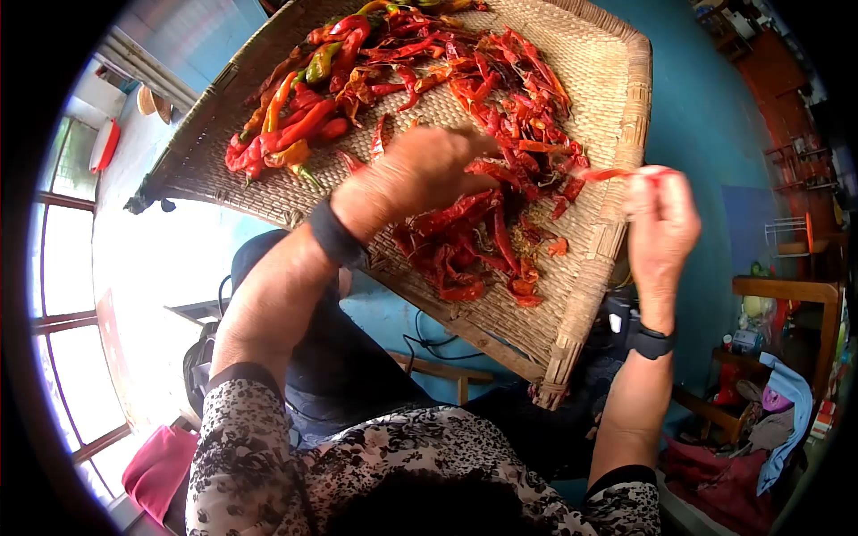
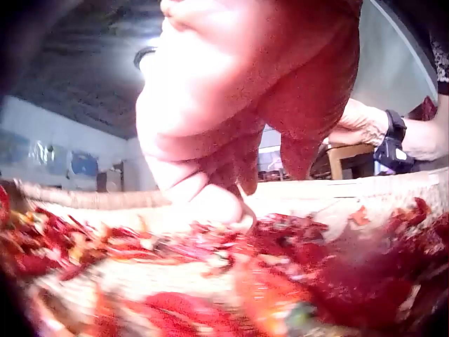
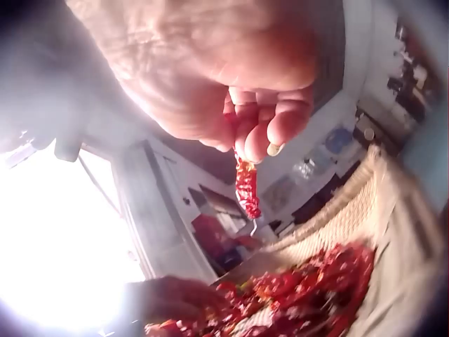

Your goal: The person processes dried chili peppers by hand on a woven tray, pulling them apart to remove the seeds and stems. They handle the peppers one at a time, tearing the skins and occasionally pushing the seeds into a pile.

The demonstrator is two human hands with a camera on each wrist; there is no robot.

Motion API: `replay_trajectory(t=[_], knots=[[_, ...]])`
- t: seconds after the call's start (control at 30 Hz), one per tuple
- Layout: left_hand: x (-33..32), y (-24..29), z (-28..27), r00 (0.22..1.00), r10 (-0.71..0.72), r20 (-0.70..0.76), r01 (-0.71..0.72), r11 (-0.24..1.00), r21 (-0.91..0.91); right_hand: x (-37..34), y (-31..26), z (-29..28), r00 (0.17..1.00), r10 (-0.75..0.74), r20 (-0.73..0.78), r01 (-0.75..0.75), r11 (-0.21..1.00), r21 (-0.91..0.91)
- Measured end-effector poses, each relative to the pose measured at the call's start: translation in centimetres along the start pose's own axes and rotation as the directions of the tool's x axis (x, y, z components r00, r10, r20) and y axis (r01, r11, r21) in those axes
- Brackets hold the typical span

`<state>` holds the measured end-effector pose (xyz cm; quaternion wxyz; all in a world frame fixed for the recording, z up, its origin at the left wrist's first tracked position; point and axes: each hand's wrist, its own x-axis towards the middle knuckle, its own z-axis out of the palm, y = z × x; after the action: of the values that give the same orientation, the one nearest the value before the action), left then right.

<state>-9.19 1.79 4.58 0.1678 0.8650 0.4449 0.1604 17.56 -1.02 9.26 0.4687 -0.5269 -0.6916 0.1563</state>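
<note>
A shallow woven basket [image 1: 268,201] holds red chilies, many shrivelled and dry [image 1: 465,237], others plump and glossy [image 1: 304,125]. Over its middle, my left hand [image 1: 420,170] hangs low, blurred, fingertips down among the chilies. In the left wrist view, the thumb and the fingers [image 2: 210,203] are apart, with no chili visible between them. At the basket's right rim my right hand [image 1: 661,219] pinches a wrinkled dried chili [image 3: 247,189]. It dangles from the fingertips in the right wrist view, its upper end hidden by the fingers.
The basket's thick rim [image 1: 635,98] runs along the right side. Below it are the person's dark-trousered legs [image 1: 349,366] and a wooden bar [image 1: 438,368]. A wooden chair [image 1: 786,290] and piled cloths [image 1: 724,478] stand at the right; windows [image 1: 67,330] are at the left.
</note>
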Motion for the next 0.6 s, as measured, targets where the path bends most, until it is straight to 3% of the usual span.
replay_trajectory(t=[0.03, 0.1, 0.17, 0.2, 0.23, 0.3, 0.37, 0.43, 0.47, 0.6], knots=[[-0.4, -1.1, -1.1, 0.990, -0.134, 0.043, 0.128, 0.986, 0.108, 0.3, 0.5, -1.5, 0.996, 0.000, -0.089, -0.008, 0.996, -0.091], [-1.2, -2.8, -2.4, 0.954, -0.300, -0.005, 0.278, 0.878, 0.389, 0.9, 1.5, -4.0, 0.977, 0.009, -0.213, -0.054, 0.977, -0.205], [-3.0, -6.7, -1.8, 0.974, -0.224, -0.025, 0.217, 0.899, 0.381, 1.0, 3.2, -6.2, 0.985, -0.009, -0.174, -0.049, 0.944, -0.327], [-3.2, -6.2, -2.5, 0.942, -0.329, 0.072, 0.292, 0.905, 0.308, 1.1, 3.7, -7.1, 0.989, 0.046, -0.137, -0.104, 0.885, -0.454], [-3.4, -6.1, -2.1, 0.940, -0.332, 0.071, 0.296, 0.905, 0.306, 0.7, 4.0, -7.3, 0.990, 0.045, -0.133, -0.101, 0.886, -0.453], [-3.7, -5.9, -0.7, 0.929, -0.353, 0.106, 0.308, 0.902, 0.301, 0.3, 3.7, -7.2, 0.978, 0.209, 0.021, -0.118, 0.631, -0.767], [-3.2, -5.2, 0.1, 0.940, -0.333, 0.074, 0.300, 0.909, 0.289, 0.3, 3.2, -6.4, 0.943, 0.317, 0.101, -0.119, 0.606, -0.786], [-2.2, -4.7, 0.7, 0.962, -0.258, 0.089, 0.231, 0.944, 0.236, 0.3, 3.2, -5.5, 0.968, 0.206, 0.144, -0.053, 0.727, -0.685], [-2.3, -5.3, 2.3, 0.989, -0.146, -0.024, 0.148, 0.971, 0.190, 0.2, 2.9, -4.8, 0.978, 0.140, 0.157, -0.006, 0.766, -0.642], [-0.4, -3.4, 3.6, 0.997, -0.013, -0.080, 0.020, 0.996, 0.089, 0.2, 1.0, -1.5, 0.979, -0.045, 0.199, 0.127, 0.899, -0.419]])
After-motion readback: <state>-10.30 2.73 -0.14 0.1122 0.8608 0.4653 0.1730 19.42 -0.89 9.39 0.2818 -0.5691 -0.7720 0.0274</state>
